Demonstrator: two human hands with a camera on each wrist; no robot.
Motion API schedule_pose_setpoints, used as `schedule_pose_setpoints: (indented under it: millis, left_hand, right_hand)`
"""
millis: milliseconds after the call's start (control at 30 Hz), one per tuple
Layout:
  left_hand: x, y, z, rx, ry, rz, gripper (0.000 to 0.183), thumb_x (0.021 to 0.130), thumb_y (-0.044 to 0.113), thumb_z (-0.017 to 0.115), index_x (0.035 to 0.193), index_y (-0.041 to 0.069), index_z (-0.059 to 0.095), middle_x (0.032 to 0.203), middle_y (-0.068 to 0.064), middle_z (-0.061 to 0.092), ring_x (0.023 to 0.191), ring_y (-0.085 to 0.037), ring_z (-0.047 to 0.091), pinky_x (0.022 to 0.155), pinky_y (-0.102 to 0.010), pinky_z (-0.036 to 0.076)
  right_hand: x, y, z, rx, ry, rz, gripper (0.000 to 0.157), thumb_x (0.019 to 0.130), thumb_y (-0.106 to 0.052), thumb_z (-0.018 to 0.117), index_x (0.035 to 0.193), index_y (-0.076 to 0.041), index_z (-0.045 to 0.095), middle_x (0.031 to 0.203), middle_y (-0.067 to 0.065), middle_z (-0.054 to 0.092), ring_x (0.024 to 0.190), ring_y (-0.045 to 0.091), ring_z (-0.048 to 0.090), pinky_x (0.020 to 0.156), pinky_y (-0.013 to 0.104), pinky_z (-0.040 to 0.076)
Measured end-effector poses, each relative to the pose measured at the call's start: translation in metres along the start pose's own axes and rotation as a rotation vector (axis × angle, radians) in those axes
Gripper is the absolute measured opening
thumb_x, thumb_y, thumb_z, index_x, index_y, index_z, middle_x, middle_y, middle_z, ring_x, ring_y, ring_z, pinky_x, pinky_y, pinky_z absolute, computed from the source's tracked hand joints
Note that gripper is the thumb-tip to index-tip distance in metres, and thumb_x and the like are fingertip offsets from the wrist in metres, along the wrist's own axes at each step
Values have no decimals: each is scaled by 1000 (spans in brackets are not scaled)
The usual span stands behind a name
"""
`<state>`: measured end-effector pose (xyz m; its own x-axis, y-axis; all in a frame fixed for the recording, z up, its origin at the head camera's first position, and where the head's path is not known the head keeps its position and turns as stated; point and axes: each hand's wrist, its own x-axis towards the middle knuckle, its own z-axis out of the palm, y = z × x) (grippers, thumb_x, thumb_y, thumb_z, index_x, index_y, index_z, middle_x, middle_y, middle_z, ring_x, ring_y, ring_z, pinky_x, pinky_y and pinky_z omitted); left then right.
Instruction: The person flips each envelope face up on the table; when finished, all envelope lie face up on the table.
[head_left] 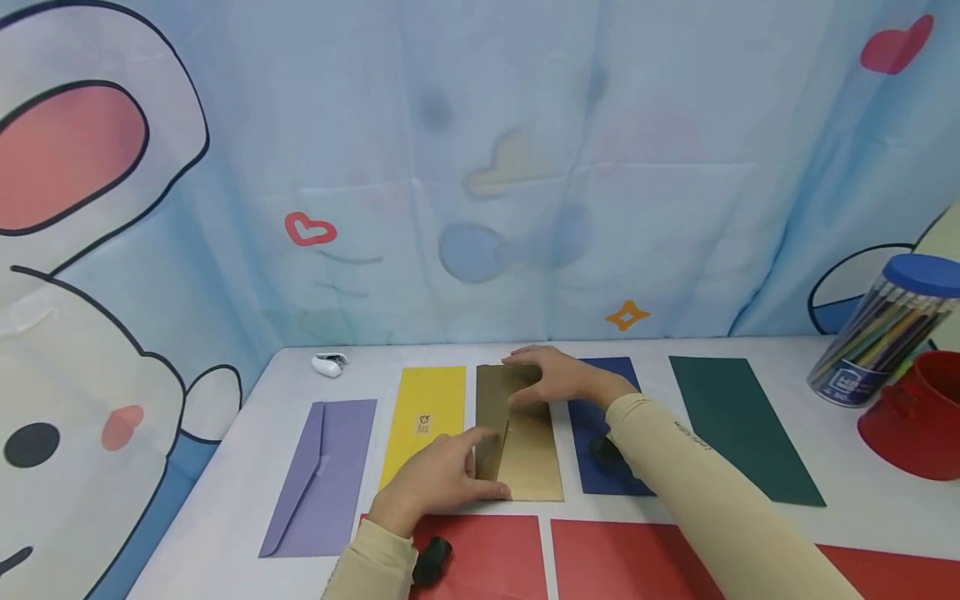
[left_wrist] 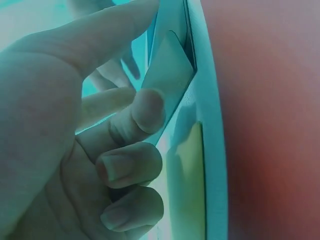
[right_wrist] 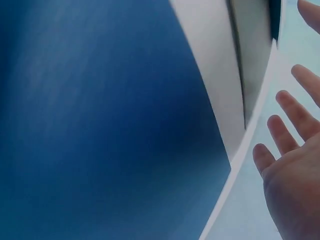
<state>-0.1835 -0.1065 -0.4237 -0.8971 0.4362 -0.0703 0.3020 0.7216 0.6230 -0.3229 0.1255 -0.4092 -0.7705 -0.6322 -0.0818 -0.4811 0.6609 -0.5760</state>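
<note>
A gold envelope (head_left: 534, 458) lies in the middle of the table between the two hands, its left part in shadow. The left hand (head_left: 435, 477) is at its near left side, thumb and forefinger spread apart over the paper. In the left wrist view, the other fingers (left_wrist: 134, 167) are loosely bent near a pointed paper flap (left_wrist: 167, 70); whether they touch it I cannot tell. Over the far right corner of the envelope hovers or rests the right hand (head_left: 558, 379). Its fingers (right_wrist: 287, 107) are spread and hold nothing in the right wrist view.
Purple (head_left: 341, 475), yellow (head_left: 427, 400), navy (head_left: 600, 425) and dark green (head_left: 742, 417) envelopes lie alongside. Red envelopes (head_left: 487, 554) line the near edge. A small white object (head_left: 328, 364) sits back left; a pencil tub (head_left: 877, 342) and red vessel (head_left: 918, 425) stand right.
</note>
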Motion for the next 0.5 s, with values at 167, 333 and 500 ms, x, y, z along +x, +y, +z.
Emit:
schedule_pose_setpoints:
  millis: [167,333,500]
  left_hand:
    - [1,7,-1,-11,4,20,79,79,45,85,144,14,53,62,7,56,54,-7,53,55,-26,45]
    - [1,18,0,-50,4,108,78,82,42,84,146,10,50,65,8,55,56,-5,51,59,-25,46]
    - [5,28,7,-114,-6,182,78,83,38,84,147,10,48,74,9,57,62,-4,53,65,-23,47]
  right_hand:
    - [-14,9,-12,-9,18,24,73,90,-40,75,149,-6,50,156,21,35,146,45,23,110,66,26]
    - [-28,21,-21,-4,34,51,73,88,-39,75,148,-6,50,156,22,35,146,47,22,109,67,25]
    - [-43,36,-30,-23,59,84,72,88,-39,75,148,-7,51,155,22,38,143,46,29,107,68,27]
